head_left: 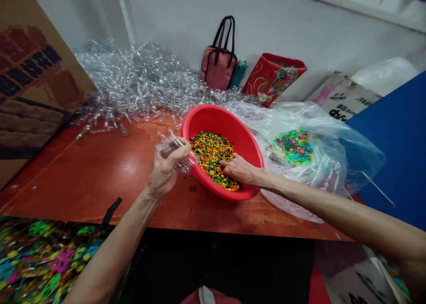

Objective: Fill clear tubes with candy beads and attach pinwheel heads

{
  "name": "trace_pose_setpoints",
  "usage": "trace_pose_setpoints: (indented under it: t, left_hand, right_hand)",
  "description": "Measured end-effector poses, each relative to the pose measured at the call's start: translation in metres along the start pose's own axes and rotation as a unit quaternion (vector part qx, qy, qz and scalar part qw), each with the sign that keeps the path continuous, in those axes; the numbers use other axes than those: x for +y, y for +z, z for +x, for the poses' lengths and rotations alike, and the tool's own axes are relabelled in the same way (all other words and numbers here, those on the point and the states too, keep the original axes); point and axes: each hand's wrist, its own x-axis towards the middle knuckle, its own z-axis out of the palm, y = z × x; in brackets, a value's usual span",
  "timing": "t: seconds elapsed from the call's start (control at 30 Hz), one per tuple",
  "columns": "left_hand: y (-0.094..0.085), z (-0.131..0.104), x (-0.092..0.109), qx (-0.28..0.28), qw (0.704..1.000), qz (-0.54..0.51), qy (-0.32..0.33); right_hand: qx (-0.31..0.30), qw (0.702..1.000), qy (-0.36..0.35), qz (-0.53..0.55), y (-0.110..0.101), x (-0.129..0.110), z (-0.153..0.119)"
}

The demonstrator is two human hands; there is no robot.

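My left hand (166,164) is closed round several clear plastic tubes (181,155), beside the left rim of a red basin (246,146). Small multicoloured balls (213,153) lie in the basin, which leans on the wooden table. My right hand (239,168) reaches over the basin's right side, its fingers dipped among the balls. The fingertips are partly hidden, so what they hold, if anything, does not show.
Clear tubes (143,82) are heaped along the wall behind. A plastic bag (319,179) with bright pieces (294,148) lies right of the basin. A cardboard box (40,73) stands left; a pink bag (218,68) and red bag (273,78) stand behind.
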Motion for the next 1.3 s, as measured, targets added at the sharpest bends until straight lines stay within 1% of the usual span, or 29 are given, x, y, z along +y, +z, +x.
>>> trace_pose_setpoints:
  t: [0.07,0.13,0.17,0.23,0.27,0.3,0.33,0.37,0.4,0.43,0.5,0.57,0.6,0.67,0.73,0.8,0.87,0.9,0.97,1.03,1.07,1.13,1.2,1.23,1.27,1.3]
  left_hand:
    - [0.001,-0.004,0.000,-0.010,1.000,0.003,0.004]
    - [0.001,-0.008,0.001,-0.025,1.000,0.009,0.013]
    - [0.000,-0.011,0.001,-0.030,0.999,0.014,0.018]
    - [-0.005,-0.014,0.000,-0.039,0.999,0.028,0.024]
    - [-0.008,-0.016,-0.002,-0.042,0.998,0.034,0.024]
    - [-0.012,-0.017,-0.003,-0.043,0.998,0.039,0.024]
    - [-0.017,-0.019,-0.005,-0.042,0.998,0.041,0.024]
    - [-0.022,-0.020,-0.008,-0.039,0.998,0.042,0.026]
    - [-0.027,-0.021,-0.010,-0.035,0.998,0.041,0.030]
    - [-0.031,-0.021,-0.013,-0.033,0.998,0.037,0.034]
    - [-0.039,-0.023,-0.019,-0.029,0.999,0.024,0.038]
    - [-0.043,-0.024,-0.023,-0.021,0.999,0.011,0.037]
    - [-0.044,-0.025,-0.024,-0.016,0.999,0.006,0.037]
    - [-0.041,-0.025,-0.024,-0.008,0.999,0.001,0.038]
    - [-0.036,-0.026,-0.022,-0.004,0.999,-0.002,0.043]
    - [-0.030,-0.027,-0.018,-0.001,0.999,0.006,0.048]
    - [-0.024,-0.029,-0.015,-0.006,0.998,0.022,0.054]
    - [-0.022,-0.030,-0.014,-0.012,0.998,0.031,0.058]
    - [-0.021,-0.032,-0.014,-0.023,0.996,0.044,0.069]
    - [-0.022,-0.034,-0.015,-0.031,0.995,0.053,0.077]
    - [-0.024,-0.034,-0.016,-0.033,0.995,0.056,0.079]
    - [-0.027,-0.034,-0.018,-0.034,0.995,0.056,0.076]
    - [-0.028,-0.034,-0.019,-0.035,0.996,0.048,0.072]
    - [-0.028,-0.033,-0.019,-0.036,0.996,0.044,0.072]
    - [-0.027,-0.033,-0.018,-0.037,0.996,0.042,0.073]
    - [-0.026,-0.033,-0.018,-0.038,0.996,0.042,0.074]
  right_hand:
    - [-0.005,0.997,0.026,0.070,-0.013,-0.016,0.006]
    - [0.020,0.985,0.049,0.164,-0.024,-0.028,0.014]
    - [0.042,0.973,0.048,0.220,-0.029,-0.031,0.018]
    - [0.100,0.939,0.021,0.327,-0.036,-0.029,0.024]
    - [0.136,0.922,0.005,0.363,-0.040,-0.025,0.024]
    - [0.172,0.910,-0.003,0.377,-0.043,-0.018,0.024]
    - [0.203,0.908,0.002,0.365,-0.045,-0.009,0.022]
    - [0.222,0.918,0.016,0.327,-0.046,0.000,0.018]
    - [0.224,0.936,0.039,0.269,-0.045,0.010,0.015]
    - [0.211,0.954,0.069,0.200,-0.043,0.019,0.011]
    - [0.149,0.979,0.121,0.069,-0.033,0.029,0.005]
    - [0.093,0.986,0.140,-0.014,-0.018,0.027,0.003]
    - [0.077,0.987,0.134,-0.032,-0.011,0.021,0.004]
    - [0.069,0.992,0.104,-0.033,0.000,0.002,0.008]
    - [0.086,0.994,0.069,-0.005,0.002,-0.022,0.015]
    - [0.107,0.992,0.043,0.042,-0.004,-0.043,0.023]
    - [0.129,0.985,0.032,0.108,-0.016,-0.055,0.030]
    - [0.141,0.978,0.029,0.149,-0.021,-0.057,0.033]
    - [0.172,0.955,0.017,0.239,-0.031,-0.053,0.036]
    - [0.200,0.932,0.005,0.302,-0.037,-0.038,0.033]
    - [0.211,0.928,0.010,0.307,-0.038,-0.029,0.030]
    - [0.220,0.940,0.059,0.253,-0.038,-0.012,0.022]
    - [0.203,0.960,0.130,0.145,-0.034,-0.002,0.016]
    - [0.188,0.965,0.155,0.095,-0.030,-0.002,0.014]
    - [0.174,0.969,0.165,0.055,-0.026,-0.005,0.014]
    - [0.166,0.972,0.160,0.031,-0.022,-0.012,0.016]
